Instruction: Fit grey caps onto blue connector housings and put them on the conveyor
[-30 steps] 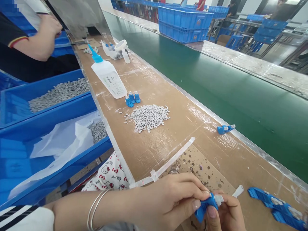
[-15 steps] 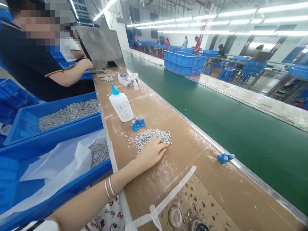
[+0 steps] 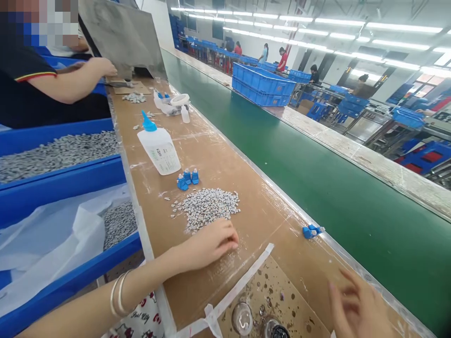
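My left hand (image 3: 214, 240) rests at the near edge of a pile of small grey-white pebble-like pieces (image 3: 211, 204) on the brown tabletop. Its fingers are curled together, and whatever they may hold is hidden. At the lower right, my right hand (image 3: 364, 305) is over the table near the belt side, slightly blurred. Its thumb and fingers are apart, with nothing visible between them. Several small blue pieces with pale tips (image 3: 188, 178) stand just behind the pile. More such blue pieces (image 3: 312, 231) lie by the metal edge, beyond my right hand.
A white squeeze bottle (image 3: 160, 152) with a blue cap stands behind the pile. Small round cups (image 3: 242, 318) sit on a stained, taped board. Blue bins (image 3: 128, 246) line the left. A green conveyor belt (image 3: 282, 169) runs along the right. A co-worker's arm (image 3: 75, 82) is at upper left.
My left hand has drawn back from the pile toward me, its fingers now curled. My right hand has come into view at lower right. The camera view has shifted.
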Demonstrator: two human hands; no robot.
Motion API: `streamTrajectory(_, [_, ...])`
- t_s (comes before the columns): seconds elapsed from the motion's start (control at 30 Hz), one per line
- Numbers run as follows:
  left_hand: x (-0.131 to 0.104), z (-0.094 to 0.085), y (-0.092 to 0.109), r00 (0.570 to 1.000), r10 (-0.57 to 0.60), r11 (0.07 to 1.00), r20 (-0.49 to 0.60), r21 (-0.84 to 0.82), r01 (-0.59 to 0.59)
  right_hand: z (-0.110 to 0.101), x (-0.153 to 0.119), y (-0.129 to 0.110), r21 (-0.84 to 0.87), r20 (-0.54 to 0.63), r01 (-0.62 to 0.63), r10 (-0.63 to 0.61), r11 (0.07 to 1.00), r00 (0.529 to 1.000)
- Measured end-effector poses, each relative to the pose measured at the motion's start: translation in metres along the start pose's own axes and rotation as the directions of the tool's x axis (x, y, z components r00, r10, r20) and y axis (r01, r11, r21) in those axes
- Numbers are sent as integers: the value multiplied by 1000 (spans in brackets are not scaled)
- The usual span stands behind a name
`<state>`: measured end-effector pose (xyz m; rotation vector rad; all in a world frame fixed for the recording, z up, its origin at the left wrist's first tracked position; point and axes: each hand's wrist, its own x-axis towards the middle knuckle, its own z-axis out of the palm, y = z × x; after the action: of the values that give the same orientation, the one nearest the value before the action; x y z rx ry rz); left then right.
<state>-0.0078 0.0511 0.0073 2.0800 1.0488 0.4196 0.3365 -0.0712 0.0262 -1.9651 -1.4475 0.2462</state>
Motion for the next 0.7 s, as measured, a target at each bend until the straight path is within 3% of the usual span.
streamTrajectory(0.03, [-5,2,4,997,19,999,70,-49,-16,11,18,-9,-48,32,53,-51,997,998])
streamTrajectory(0.07, [-8,5,7,991,25,996,130,-85,-14,22,36,-15,-73,-36,56,-59,996,998])
streamTrajectory(0.1, [-11,9,9,985,15,994,170,-108,4,33,53,-20,-78,-32,68,-70,995,997])
streamTrajectory(0.23, [-11,24,8,983,-100,979,153,-159,125,63,87,-24,-108,-56,83,-89,991,994])
streamTrajectory(0.37, [-10,31,2,992,-90,981,86,-162,103,63,81,-22,-101,-60,53,-59,993,996])
streamTrajectory(0.57, [-25,28,-3,997,-80,975,22,-205,83,33,50,-8,-18,122,-50,51,999,991])
streamTrajectory(0.7, [-27,32,-4,994,-99,982,50,-158,106,29,33,-4,7,235,-79,75,997,969])
